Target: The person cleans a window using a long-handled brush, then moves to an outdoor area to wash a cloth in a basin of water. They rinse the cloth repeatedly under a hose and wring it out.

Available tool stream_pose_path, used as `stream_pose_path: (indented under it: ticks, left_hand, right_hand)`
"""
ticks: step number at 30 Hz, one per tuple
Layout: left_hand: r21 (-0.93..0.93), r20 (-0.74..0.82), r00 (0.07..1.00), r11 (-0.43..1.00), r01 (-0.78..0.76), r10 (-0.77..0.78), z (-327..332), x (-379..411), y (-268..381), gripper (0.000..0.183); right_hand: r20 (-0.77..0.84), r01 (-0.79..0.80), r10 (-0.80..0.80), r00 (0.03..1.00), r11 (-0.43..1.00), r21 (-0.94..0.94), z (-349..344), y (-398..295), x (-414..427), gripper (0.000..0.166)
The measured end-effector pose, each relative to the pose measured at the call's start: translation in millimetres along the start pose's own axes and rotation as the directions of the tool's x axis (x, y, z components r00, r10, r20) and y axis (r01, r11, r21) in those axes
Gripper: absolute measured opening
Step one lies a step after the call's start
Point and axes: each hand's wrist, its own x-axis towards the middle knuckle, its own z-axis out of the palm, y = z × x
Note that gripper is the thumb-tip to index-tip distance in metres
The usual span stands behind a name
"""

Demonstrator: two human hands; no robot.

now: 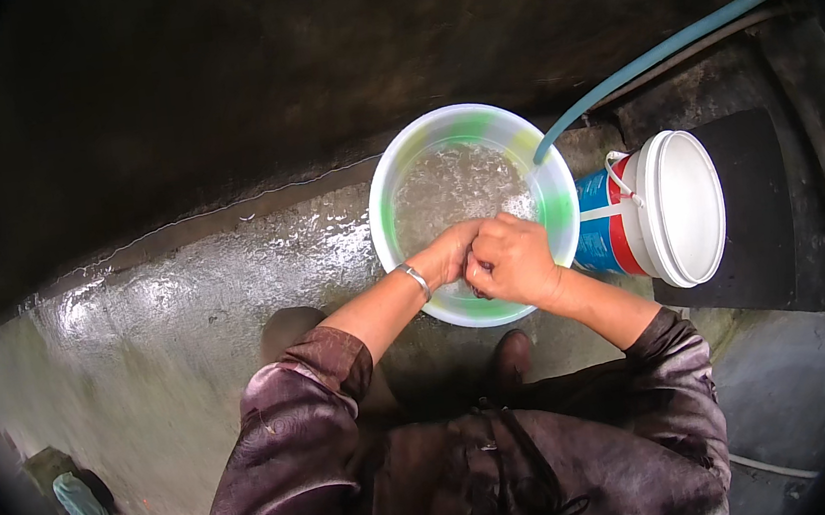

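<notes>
A white plastic basin (382,215) with green and yellow bands stands on the wet floor before me, with rippling, cloudy water (458,185) in it. My left hand (455,249), a silver bangle at its wrist, is over the basin's near side, pressed against my right hand (514,258). The right hand's fingers are curled in. Something small and dark shows beneath them, mostly hidden, and I cannot tell what it is. A blue-green hose (633,64) comes from the upper right, its end just inside the basin's rim.
Right of the basin, a white plastic bucket (690,206) with a blue and red printed side leans towards me. Behind it is a dark flat panel (748,222). A dark wall (216,112) rises beyond the wet concrete floor (167,359). A pale green bundle (80,503) lies at lower left.
</notes>
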Motion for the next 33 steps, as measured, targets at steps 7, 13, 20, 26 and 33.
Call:
stream_pose_path:
  ticks: [7,13,20,26,33]
  left_hand:
    - [-0.053,0.165,0.985,0.997,0.062,-0.053,-8,18,-48,0.022]
    - [0.121,-0.054,0.998,0.992,-0.037,0.043,-18,26,-48,0.021]
    - [-0.226,-0.435,0.897,0.954,-0.197,0.082,-59,-20,-14,0.02]
    - [-0.379,-0.416,0.896,0.925,-0.016,-0.155,-60,-39,-56,0.022]
    - [-0.353,-0.394,0.883,0.929,0.11,-0.254,-81,-22,-100,0.026]
  right_hand:
    - [0.174,0.117,-0.121,0.977,0.993,0.035,4,-12,-28,0.006]
    - [0.247,-0.01,0.002,0.969,0.999,0.031,7,-2,-28,0.013]
    - [-0.171,-0.721,0.72,0.672,0.689,0.069,3,198,-37,0.055]
    - [-0.083,-0.862,0.87,0.485,0.492,0.124,-12,266,-31,0.048]
    - [-0.365,-0.855,0.855,0.369,0.466,0.226,28,265,-40,0.036]
